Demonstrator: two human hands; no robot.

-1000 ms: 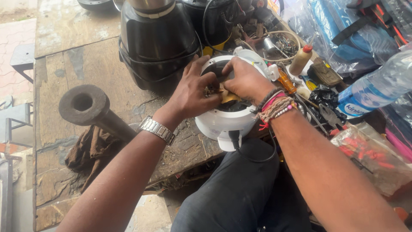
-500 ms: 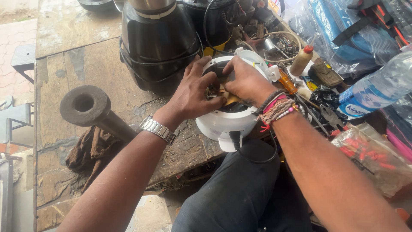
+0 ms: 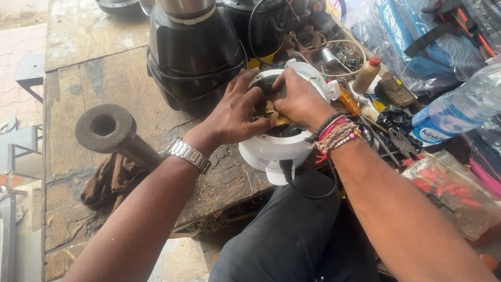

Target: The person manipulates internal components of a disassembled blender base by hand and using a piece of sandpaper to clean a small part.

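White round appliance base, opened up w/ inner parts showing, sits at the near edge of the wooden table, partly overhanging toward the person's lap. A black cord drops from its near side over the dark trouser leg.

Left hand lies over the base's open top, fingers spread and curled down into the cavity, tips touching the brass-coloured parts inside; grip loose, not wrapped round anything I can make out. Steel watch on that wrist. Right hand comes over the far-right rim, fingers bent and pressed into the same cavity, touching the left hand's fingertips; whether it pinches a small part can't be told, fingers hide it. Bead & thread bracelets on the right wrist.

Just beyond the base, touching or nearly so, stands a black mixer body w/ steel top. Toward the table's left edge, a heavy dark metal pipe piece lies w/ its hole facing up, on a brown rag. Right of the hands: small bottle w/ red cap, orange-handled tool, tangle of wires and bits. Further right, a clear water bottle w/ blue label and a plastic bag of red pieces.
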